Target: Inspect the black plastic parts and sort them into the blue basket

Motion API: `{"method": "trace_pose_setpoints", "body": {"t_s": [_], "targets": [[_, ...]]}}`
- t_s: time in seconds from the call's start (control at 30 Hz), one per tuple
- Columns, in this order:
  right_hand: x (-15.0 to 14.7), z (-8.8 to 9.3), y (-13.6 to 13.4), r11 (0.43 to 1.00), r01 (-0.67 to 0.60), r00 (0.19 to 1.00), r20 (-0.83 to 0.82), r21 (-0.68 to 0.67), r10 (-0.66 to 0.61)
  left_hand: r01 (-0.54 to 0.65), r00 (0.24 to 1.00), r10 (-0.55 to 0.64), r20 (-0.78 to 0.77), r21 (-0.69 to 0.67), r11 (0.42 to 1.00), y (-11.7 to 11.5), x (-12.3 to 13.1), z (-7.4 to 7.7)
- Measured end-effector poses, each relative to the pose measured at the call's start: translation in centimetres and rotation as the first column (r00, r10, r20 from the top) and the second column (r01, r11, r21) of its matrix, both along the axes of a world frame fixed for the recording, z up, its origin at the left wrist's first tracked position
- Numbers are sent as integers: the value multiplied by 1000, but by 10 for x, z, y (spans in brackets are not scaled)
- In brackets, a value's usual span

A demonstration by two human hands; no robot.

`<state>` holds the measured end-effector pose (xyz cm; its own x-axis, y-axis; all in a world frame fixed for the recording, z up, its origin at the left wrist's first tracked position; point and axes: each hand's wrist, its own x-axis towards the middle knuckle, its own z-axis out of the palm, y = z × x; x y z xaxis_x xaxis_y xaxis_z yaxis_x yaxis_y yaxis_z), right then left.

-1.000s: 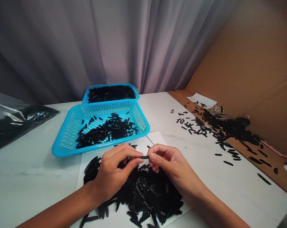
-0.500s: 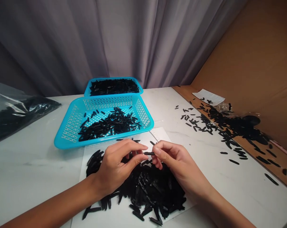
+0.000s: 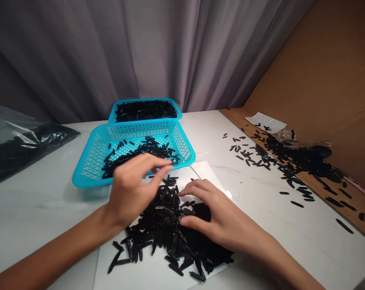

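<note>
A heap of small black plastic strips lies on a white sheet in front of me. My left hand is raised over the back of the heap, near the front rim of a blue basket, with thumb and fingers apart and no strip visible in them. My right hand rests on the heap's right side, fingers spread and touching the strips. No strip shows in its grip.
Behind the sheet, a blue mesh basket holds a loose layer of black strips, and a fuller blue basket stands behind it. A black-filled plastic bag lies left. Scattered strips spread rightward onto a brown ledge.
My hands have come apart. The black strip pinched between them is no longer visible; the left hand has risen toward the basket and the right has dropped onto the heap.
</note>
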<state>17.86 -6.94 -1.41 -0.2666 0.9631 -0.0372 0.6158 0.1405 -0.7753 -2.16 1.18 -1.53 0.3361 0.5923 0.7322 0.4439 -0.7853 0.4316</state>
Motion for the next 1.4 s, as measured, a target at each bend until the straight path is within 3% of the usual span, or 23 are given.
{"method": "trace_pose_setpoints", "body": {"t_s": [0.07, 0.17, 0.23, 0.3, 0.4, 0.47, 0.67, 0.87, 1.0, 1.17, 1.27, 1.4], "targets": [[0, -2, 0, 999, -46, 993, 105, -8, 46, -171, 985, 172, -22, 20, 985, 11, -8, 15], [0, -4, 3, 999, -42, 994, 103, -31, 45, -227, 961, 221, -168, -19, 974, 20, -15, 28], [0, -5, 5, 999, -30, 996, 84, -26, 33, -150, 969, 122, -214, -116, 982, 17, -16, 29], [0, -6, 6, 1000, -2, 998, 55, -29, 4, 36, 952, -105, -288, -235, 971, 10, -13, 27], [0, -6, 6, 995, 66, 996, -53, -68, -70, 239, 789, -434, -435, -433, 869, -4, -7, 19], [0, -6, 6, 990, 93, 982, -156, -103, -108, 241, 755, -491, -434, -513, 824, -10, -2, 12], [-1, -3, 6, 965, 115, 850, -479, -235, -218, 253, 902, -412, -126, -619, 744, -18, 7, -1], [1, -1, 6, 969, 142, 802, -551, -202, -232, 248, 940, -337, -52, -573, 781, -20, 7, 4], [5, 1, 6, 960, 106, 749, -614, -258, -248, 267, 946, -324, -7, -548, 792, -20, 7, 6], [5, 4, 5, 932, 7, 640, -715, -361, -281, 377, 923, -383, 33, -278, 884, -17, 6, 4], [6, 7, 4, 908, -48, 592, -744, -415, -309, 430, 901, -434, -6, -116, 895, -15, 5, 2], [5, 8, 3, 888, -78, 584, -743, -454, -328, 433, 901, -434, -17, -48, 900, -15, 5, 0]]}}
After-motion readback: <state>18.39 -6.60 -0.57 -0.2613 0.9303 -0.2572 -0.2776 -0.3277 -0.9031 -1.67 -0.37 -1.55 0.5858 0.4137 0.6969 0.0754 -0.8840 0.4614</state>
